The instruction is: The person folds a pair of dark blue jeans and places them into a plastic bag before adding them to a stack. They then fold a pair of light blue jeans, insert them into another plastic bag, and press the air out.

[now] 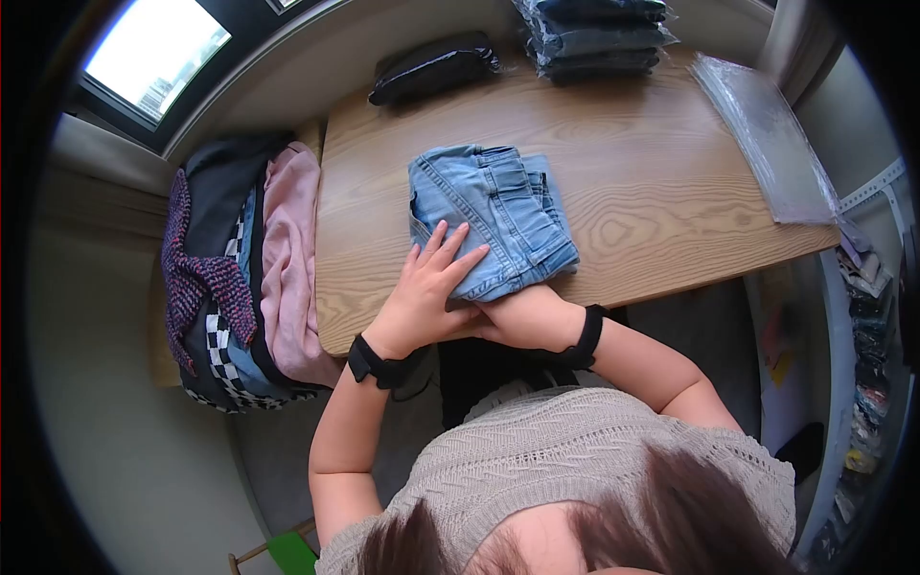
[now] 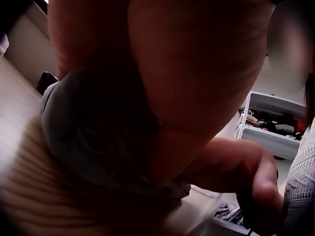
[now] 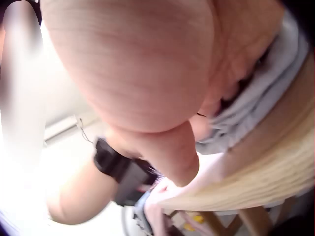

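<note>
Folded light-blue jeans lie near the table's front edge in the head view. The left hand rests on their lower left part, its fingers spread and straight. The right hand is at the near edge of the jeans, with its fingers hidden beneath the fabric. In the right wrist view, the fingers of the right hand reach under the grey-looking cloth. The left wrist view is dark, with the left hand close to the bundled cloth.
A pile of clothes stands left of the wooden table. At the back are a dark bagged bundle and a stack of bagged garments. Clear plastic bags lie at the right edge, beside a shelf rack.
</note>
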{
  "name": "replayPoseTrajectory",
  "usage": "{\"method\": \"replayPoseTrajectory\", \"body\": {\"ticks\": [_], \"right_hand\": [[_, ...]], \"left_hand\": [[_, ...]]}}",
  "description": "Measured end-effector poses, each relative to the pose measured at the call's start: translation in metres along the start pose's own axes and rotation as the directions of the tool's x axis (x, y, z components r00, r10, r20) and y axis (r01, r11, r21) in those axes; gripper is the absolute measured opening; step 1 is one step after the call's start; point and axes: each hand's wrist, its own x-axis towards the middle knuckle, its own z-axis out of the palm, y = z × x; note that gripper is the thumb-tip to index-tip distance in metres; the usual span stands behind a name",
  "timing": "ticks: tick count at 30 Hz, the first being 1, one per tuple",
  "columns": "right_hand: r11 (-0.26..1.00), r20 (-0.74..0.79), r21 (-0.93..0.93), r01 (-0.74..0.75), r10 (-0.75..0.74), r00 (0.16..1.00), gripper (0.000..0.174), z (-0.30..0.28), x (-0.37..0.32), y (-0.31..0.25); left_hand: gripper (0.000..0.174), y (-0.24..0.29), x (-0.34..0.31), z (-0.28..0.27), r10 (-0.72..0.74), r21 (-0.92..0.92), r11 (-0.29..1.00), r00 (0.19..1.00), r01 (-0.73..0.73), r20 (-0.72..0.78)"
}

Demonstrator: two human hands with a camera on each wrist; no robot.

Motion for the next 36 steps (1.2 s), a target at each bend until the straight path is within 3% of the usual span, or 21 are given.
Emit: {"method": "replayPoseTrajectory", "body": {"ticks": [1, 3, 4, 5, 6, 7, 9, 10, 12, 15, 20, 22, 25, 30, 31, 32, 34, 36], "right_hand": [[0.992, 0.238, 0.125, -0.005, -0.025, 0.971, 0.053, -0.021, -0.009, -0.004], [0.895, 0.283, 0.438, 0.083, -0.225, 0.932, 0.047, -0.064, -0.022, 0.008], [0.840, 0.492, 0.507, -0.194, -0.097, 0.865, 0.043, -0.102, -0.016, 0.016], [0.731, 0.687, 0.499, -0.466, -0.005, 0.727, 0.039, -0.131, -0.007, 0.029], [0.656, 0.532, 0.562, -0.504, 0.180, 0.827, 0.037, -0.133, -0.005, 0.046], [0.583, 0.353, 0.632, -0.511, 0.371, 0.859, 0.035, -0.129, -0.002, 0.062], [0.625, 0.081, 0.617, -0.477, 0.553, 0.829, 0.041, -0.110, 0.016, 0.097], [0.633, 0.071, 0.614, -0.472, 0.551, 0.832, 0.041, -0.103, 0.026, 0.104], [0.508, 0.097, 0.663, -0.550, 0.670, 0.736, 0.050, -0.089, 0.050, 0.110], [0.538, 0.158, 0.638, -0.551, 0.609, 0.778, 0.057, -0.075, 0.076, 0.126], [0.638, 0.253, 0.532, -0.557, 0.508, 0.823, 0.054, -0.102, 0.084, 0.123], [0.626, 0.333, 0.340, -0.702, 0.618, 0.712, 0.051, -0.108, 0.079, 0.121], [0.564, 0.342, 0.293, -0.772, 0.692, 0.636, 0.048, -0.101, 0.068, 0.126], [0.592, 0.356, 0.224, -0.774, 0.689, 0.631, 0.053, -0.105, 0.063, 0.124], [0.612, 0.375, 0.143, -0.778, 0.694, 0.615, 0.050, -0.110, 0.063, 0.117], [0.627, 0.394, 0.061, -0.776, 0.700, 0.596, 0.047, -0.112, 0.062, 0.113], [0.611, 0.398, 0.119, -0.783, 0.693, 0.602, 0.045, -0.107, 0.057, 0.118], [0.590, 0.395, 0.181, -0.787, 0.689, 0.607, 0.044, -0.103, 0.053, 0.124]], "left_hand": [[0.070, -0.001, 0.000, 0.007, -0.021, 0.060, 0.998, 1.000, 0.020, 0.005], [0.071, -0.003, 0.000, 0.017, -0.026, 0.108, 0.994, 1.000, 0.026, -0.007], [0.072, -0.003, 0.001, 0.019, -0.031, 0.138, 0.990, 0.999, 0.030, 0.009], [0.072, -0.002, 0.000, 0.021, -0.036, 0.165, 0.986, 0.999, 0.032, 0.022], [0.072, -0.001, 0.000, 0.024, -0.031, 0.156, 0.987, 0.999, 0.027, 0.020], [0.072, -0.001, 0.000, 0.025, -0.029, 0.158, 0.987, 1.000, 0.026, 0.012], [0.072, -0.003, 0.001, 0.025, -0.023, 0.177, 0.984, 1.000, 0.024, -0.010], [0.072, -0.003, 0.002, 0.024, -0.017, 0.182, 0.983, 1.000, 0.020, -0.018], [0.073, -0.003, 0.000, 0.026, -0.022, 0.199, 0.980, 1.000, 0.025, -0.017], [0.072, 0.000, 0.000, 0.026, -0.043, 0.168, 0.985, 0.998, 0.050, -0.042], [0.070, 0.003, 0.000, 0.027, -0.089, 0.123, 0.988, 0.994, 0.095, -0.058], [0.069, 0.001, 0.000, 0.028, -0.094, 0.113, 0.989, 0.994, 0.099, -0.054], [0.068, -0.002, 0.003, 0.026, -0.059, 0.085, 0.994, 0.997, 0.063, -0.054], [0.065, -0.001, 0.002, 0.027, -0.041, 0.083, 0.995, 0.997, 0.046, -0.062], [0.065, -0.002, 0.002, 0.027, -0.042, 0.082, 0.996, 0.997, 0.047, -0.062], [0.068, -0.004, 0.003, 0.030, -0.021, 0.106, 0.994, 0.996, 0.030, -0.085], [0.070, 0.007, 0.003, 0.026, 0.002, 0.124, 0.992, 0.995, 0.011, -0.102], [0.076, 0.027, 0.002, 0.023, -0.040, 0.328, 0.942, 0.992, 0.078, -0.123]]}}
